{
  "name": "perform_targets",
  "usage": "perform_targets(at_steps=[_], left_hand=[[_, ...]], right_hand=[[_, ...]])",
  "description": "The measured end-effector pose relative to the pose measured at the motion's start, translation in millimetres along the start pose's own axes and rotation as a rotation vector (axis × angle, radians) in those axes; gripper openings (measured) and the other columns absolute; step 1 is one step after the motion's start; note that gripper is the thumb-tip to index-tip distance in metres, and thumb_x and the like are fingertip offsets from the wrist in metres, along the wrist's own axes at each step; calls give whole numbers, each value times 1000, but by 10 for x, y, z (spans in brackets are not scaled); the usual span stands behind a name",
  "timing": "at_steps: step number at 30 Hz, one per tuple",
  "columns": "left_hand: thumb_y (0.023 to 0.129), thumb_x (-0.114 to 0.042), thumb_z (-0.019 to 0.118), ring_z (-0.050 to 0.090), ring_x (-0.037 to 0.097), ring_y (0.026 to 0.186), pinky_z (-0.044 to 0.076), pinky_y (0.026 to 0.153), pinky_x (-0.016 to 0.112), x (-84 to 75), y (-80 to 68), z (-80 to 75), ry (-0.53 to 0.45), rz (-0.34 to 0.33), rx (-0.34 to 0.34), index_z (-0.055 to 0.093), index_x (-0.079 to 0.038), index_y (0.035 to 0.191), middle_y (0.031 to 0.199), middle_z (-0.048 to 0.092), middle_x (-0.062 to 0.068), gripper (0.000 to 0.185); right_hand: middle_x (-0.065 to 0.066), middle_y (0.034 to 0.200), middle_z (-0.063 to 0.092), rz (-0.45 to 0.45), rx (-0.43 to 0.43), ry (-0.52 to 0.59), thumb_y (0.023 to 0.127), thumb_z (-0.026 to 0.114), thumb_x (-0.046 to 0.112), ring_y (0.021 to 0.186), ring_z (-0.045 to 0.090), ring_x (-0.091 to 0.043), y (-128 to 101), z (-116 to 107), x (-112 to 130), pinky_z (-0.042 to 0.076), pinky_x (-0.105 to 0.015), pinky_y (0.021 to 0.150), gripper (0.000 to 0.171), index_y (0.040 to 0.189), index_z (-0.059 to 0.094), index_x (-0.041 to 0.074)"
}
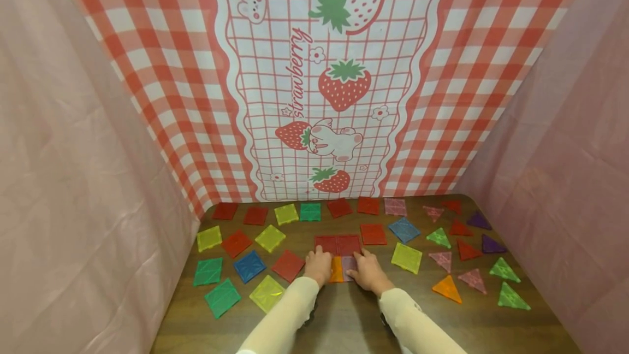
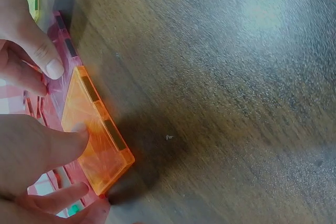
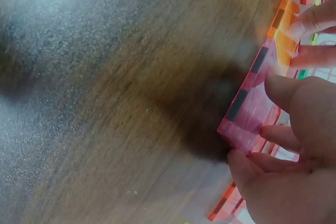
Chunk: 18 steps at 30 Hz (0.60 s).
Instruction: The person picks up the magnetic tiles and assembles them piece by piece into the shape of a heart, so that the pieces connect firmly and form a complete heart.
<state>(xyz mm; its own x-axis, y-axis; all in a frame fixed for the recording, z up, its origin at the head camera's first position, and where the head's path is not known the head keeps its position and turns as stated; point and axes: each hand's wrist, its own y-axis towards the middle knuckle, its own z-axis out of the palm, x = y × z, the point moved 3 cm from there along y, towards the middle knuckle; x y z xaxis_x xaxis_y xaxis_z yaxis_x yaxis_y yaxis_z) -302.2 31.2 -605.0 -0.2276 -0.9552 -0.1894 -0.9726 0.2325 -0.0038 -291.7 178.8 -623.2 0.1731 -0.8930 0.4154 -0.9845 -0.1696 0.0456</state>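
Several translucent magnetic tiles lie edge to edge as a block in front of me. Two red square tiles (image 1: 339, 241) form its far row; an orange tile (image 1: 336, 272) and a pink tile (image 1: 349, 263) form the near row. My left hand (image 1: 319, 264) grips the left side, its thumb on the orange tile (image 2: 86, 100) and its fingers around the outer edge. On the right side, my right hand (image 1: 371, 273) holds the pink tile (image 3: 252, 111), thumb on top and fingertips at the outer corner.
Loose square tiles, such as a blue one (image 1: 249, 266) and a yellow one (image 1: 267, 293), lie left of the block on the wooden table (image 1: 339, 326). Triangles, including an orange one (image 1: 447, 289), lie to the right. A strawberry-print cloth (image 1: 344, 86) hangs behind; pink curtains (image 1: 555, 124) flank the table.
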Motion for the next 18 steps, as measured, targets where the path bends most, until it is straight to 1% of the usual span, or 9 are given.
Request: perform_targets(at_steps=[3,7,10,13,15,18], left_hand=[[78,-15,74,51,31,80,45,76,43,2,10,8,-14,-12,-13,71,-8,82,94,55,12,9],[78,-15,74,51,31,81,45,79,43,20,33,-1,-41,-15,14,70,-7,83,95,57,12,10],[78,-10,72,52,33,83,46,81,44,43,49,-14,-60,-21,29,70,-6,84,97,58,13,7],[77,-5,71,53,34,84,47,81,45,59,54,-30,-74,-33,29,70,-6,84,98,59,14,8],[76,-3,71,53,35,85,47,81,45,65,50,-37,-96,-43,32,70,-5,85,99,58,15,10],[76,-2,71,52,36,86,47,80,45,70,42,-39,-129,-49,43,70,-4,86,101,56,16,10]], right_hand=[[-35,129,49,5,4,4,80,74,29,114,49,-51,2,-13,-6,42,-55,96,59,122,57,-9],[-34,127,50,2,20,11,79,75,29,113,49,-52,23,-12,-25,41,-56,96,58,120,58,-9],[-34,126,52,-4,22,33,78,76,29,112,50,-51,47,-10,-36,42,-55,96,57,119,59,-8],[-33,123,54,-22,23,51,76,77,28,111,52,-50,61,-24,-49,42,-55,95,57,117,61,-8],[-30,120,58,-32,29,60,76,78,28,109,55,-46,67,-40,-57,44,-53,94,55,115,63,-7],[-19,104,66,-27,51,93,79,75,26,94,62,-33,102,-92,-84,51,-46,82,43,109,66,-3]])
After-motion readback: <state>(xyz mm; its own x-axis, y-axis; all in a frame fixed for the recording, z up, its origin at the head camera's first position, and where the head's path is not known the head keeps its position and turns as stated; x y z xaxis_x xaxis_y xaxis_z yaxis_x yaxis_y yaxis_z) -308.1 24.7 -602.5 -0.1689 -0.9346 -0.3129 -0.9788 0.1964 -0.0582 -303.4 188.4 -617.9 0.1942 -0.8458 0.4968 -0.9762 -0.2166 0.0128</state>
